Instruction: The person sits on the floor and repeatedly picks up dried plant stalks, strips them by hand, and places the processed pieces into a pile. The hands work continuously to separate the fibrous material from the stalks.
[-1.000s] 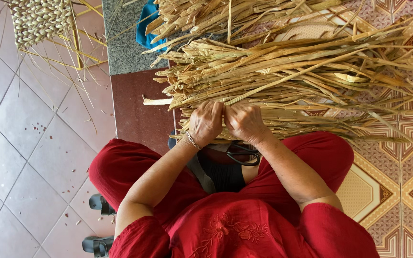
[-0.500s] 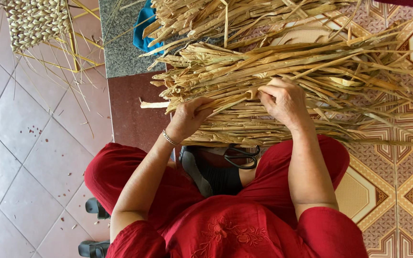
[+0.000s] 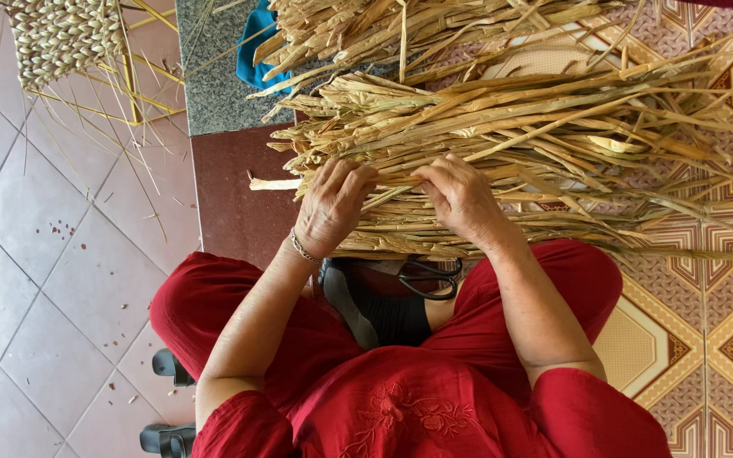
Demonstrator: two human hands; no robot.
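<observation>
A big heap of dried pale-yellow palm leaf strips point(image 3: 511, 119) lies across the floor in front of me. My left hand point(image 3: 331, 208), with a thin bracelet on the wrist, curls its fingers over strips at the heap's near edge. A little to its right, my right hand point(image 3: 461, 199) pinches strips in the same layer. Both hands rest on the heap, a hand's width apart. My red sleeves and red-clothed lap point(image 3: 400, 399) fill the bottom of the view.
Black-handled scissors point(image 3: 428, 278) lie on a dark bag point(image 3: 379, 309) in my lap. A partly woven leaf panel point(image 3: 61, 34) with loose ends sits top left, a blue cloth point(image 3: 254, 47) on a grey slab point(image 3: 214, 85). Black sandals point(image 3: 167, 365) lie lower left.
My hands left my lap, where they were held together, and went up onto the heap. The right hand reached farther first, then came back closer to the left.
</observation>
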